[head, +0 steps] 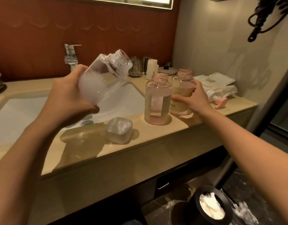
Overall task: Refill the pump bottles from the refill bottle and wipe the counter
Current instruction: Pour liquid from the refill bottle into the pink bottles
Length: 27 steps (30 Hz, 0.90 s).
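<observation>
counter (pixel 156 143) beige, sink (pixel 26 114) set in | near bottle (pixel 157 101), far bottle (pixel 183 85) upright, open, side by side | square cap (pixel 119 129) near front edge | pink pump (pixel 220 103), white cloths (pixel 221 85) right end | glasses (pixel 136 66) at back

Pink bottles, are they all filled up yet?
Done: both clear pink pump bottles stand open, and the clear squarish cap lies on the beige counter. In hand: the left hand tilts the clear, foamy refill bottle; the right hand grips the farther pink bottle. Left: pouring, refitting pumps, wiping.
</observation>
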Motion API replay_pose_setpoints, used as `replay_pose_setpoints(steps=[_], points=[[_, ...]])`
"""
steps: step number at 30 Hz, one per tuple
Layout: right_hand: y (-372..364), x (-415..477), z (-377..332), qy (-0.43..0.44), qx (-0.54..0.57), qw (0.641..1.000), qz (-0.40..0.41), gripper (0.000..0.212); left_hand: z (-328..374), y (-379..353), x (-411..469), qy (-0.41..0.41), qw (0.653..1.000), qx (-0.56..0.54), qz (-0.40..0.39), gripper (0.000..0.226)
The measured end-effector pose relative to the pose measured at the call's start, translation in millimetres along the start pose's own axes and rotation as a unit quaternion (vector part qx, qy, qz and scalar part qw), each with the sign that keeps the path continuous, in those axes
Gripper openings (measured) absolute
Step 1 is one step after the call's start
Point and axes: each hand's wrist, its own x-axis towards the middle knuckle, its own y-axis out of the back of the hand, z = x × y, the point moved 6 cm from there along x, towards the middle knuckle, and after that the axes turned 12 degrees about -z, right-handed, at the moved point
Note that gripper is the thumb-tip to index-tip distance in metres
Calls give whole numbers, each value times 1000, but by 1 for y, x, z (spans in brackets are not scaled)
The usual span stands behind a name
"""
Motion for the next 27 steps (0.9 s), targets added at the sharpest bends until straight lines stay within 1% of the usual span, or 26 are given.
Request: replay_pose_setpoints(steps=[4,6,7,9,11,15,18,20,22,27], points=[[8,-20,-8,32,17,999,34,81,-1,-1,-1,-3,1000,-9,6,78],[19,-35,-12,53,55,996,50,77,-3,-2,-2,-6,1000,-12,2,78],[23,-42,-15,62,78,994,45,80,-4,-2,-2,-6,1000,-13,0,78],[28,-56,-26,86,108,990,0,93,-8,-1,-2,-5,1000,-15,-1,77],[25,-70,-42,110,111,985,-77,99,-12,-1,-2,0,1000,-17,-2,78],[-3,-99,-70,134,93,957,-240,95,-15,-1,-2,3,1000,-18,0,79],[-30,-107,-77,120,109,932,-325,78,-15,-2,-3,4,1000,-21,-2,79],[-45,-105,-75,105,123,922,-353,73,-14,-3,-4,1,1000,-27,-4,79],[-56,-101,-69,78,140,918,-362,74,-14,-4,-3,1,999,-32,-6,78],[-60,-90,-56,61,159,922,-349,77,-16,-3,-1,4,1000,-23,0,76]])
